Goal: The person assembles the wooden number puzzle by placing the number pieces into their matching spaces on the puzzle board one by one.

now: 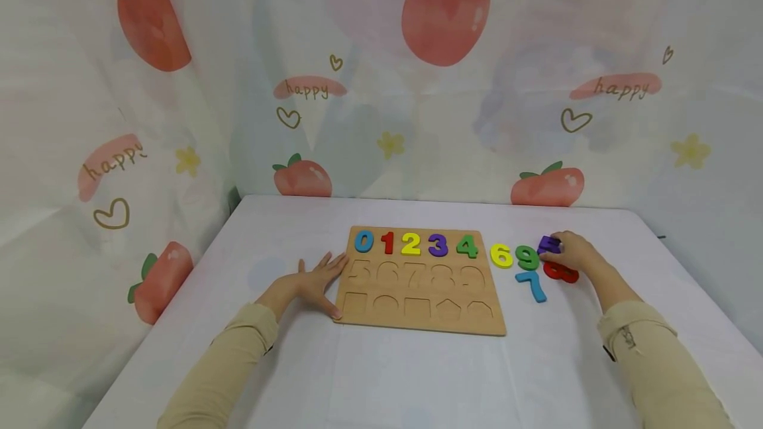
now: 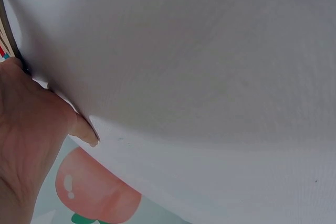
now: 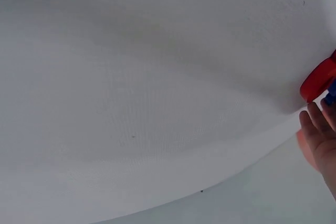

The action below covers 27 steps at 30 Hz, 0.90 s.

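Note:
My left hand [image 1: 317, 283] rests at the left edge of the wooden number board [image 1: 381, 320], fingers spread and thumb at its lower left corner. Numbers 0 to 4 sit in the board's top row; the middle and bottom rows show bare recesses. To the right of the board, my right hand [image 1: 571, 251] pinches a purple number piece [image 1: 547, 244], apparently a 5, partly covered by the fingers. Just below that hand lies a red 8 [image 1: 561, 273], also seen as a red curve [image 3: 317, 81] in the right wrist view. Beside them are a green 9 [image 1: 527, 257] and a blue 7 [image 1: 532, 285].
A yellow 6 [image 1: 501, 255] lies close against the board's right side. The white-covered table [image 1: 381, 376] runs back to a fruit-printed cloth wall [image 1: 381, 118], and another printed cloth [image 1: 119, 217] hangs along the left.

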Each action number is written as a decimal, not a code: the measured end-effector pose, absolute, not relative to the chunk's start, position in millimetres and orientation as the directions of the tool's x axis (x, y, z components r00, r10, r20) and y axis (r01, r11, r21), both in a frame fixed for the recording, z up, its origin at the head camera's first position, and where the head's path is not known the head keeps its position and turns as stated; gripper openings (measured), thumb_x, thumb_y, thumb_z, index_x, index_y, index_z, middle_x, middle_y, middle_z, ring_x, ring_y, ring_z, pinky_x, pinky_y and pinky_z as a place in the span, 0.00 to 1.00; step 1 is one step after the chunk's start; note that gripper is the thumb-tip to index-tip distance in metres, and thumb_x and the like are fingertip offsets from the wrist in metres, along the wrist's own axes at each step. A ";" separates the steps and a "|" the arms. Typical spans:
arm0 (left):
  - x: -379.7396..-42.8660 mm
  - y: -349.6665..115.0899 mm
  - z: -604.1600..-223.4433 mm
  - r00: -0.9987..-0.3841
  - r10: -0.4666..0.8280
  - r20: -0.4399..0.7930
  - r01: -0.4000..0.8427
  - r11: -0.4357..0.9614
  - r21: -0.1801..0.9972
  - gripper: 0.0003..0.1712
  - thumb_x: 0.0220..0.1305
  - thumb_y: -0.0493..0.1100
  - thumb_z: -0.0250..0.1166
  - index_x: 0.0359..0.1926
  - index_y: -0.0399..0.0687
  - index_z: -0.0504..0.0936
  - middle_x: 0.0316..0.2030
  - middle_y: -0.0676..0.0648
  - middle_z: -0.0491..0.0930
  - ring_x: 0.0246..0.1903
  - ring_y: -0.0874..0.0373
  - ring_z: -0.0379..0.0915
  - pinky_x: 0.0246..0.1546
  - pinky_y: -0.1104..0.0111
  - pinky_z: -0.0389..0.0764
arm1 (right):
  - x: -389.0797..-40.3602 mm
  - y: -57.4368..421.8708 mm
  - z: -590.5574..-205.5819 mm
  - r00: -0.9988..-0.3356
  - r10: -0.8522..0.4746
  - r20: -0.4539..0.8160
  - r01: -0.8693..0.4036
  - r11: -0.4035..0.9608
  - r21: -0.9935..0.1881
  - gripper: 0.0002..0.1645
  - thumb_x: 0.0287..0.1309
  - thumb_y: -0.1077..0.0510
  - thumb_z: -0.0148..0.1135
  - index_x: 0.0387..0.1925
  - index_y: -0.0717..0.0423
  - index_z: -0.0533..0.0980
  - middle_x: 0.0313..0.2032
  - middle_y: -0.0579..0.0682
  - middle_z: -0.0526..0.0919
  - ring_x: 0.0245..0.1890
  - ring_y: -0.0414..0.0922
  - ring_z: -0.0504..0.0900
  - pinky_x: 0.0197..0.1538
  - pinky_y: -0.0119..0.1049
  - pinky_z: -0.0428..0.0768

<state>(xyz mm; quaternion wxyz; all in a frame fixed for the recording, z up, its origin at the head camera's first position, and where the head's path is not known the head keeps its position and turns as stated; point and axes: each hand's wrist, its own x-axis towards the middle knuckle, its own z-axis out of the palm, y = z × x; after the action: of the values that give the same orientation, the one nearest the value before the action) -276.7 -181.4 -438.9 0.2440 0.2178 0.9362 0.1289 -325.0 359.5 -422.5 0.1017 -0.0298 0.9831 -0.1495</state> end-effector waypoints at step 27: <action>-277.5 -181.2 -440.6 -0.786 0.472 -0.398 0.341 0.869 0.358 0.72 0.43 0.66 0.72 0.74 0.52 0.32 0.75 0.50 0.27 0.73 0.46 0.17 0.59 0.30 0.24 | -303.6 339.8 -421.7 -0.991 -0.136 -0.005 -0.121 0.893 -0.434 0.48 0.58 0.42 0.61 0.62 0.77 0.58 0.55 0.78 0.65 0.55 0.71 0.65 0.55 0.63 0.71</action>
<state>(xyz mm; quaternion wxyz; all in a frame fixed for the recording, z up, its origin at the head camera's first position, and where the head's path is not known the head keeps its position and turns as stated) -277.5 -181.2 -440.6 0.2442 0.2174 0.9354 0.1348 -303.6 339.8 -421.7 0.0174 -0.0659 0.9727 -0.2218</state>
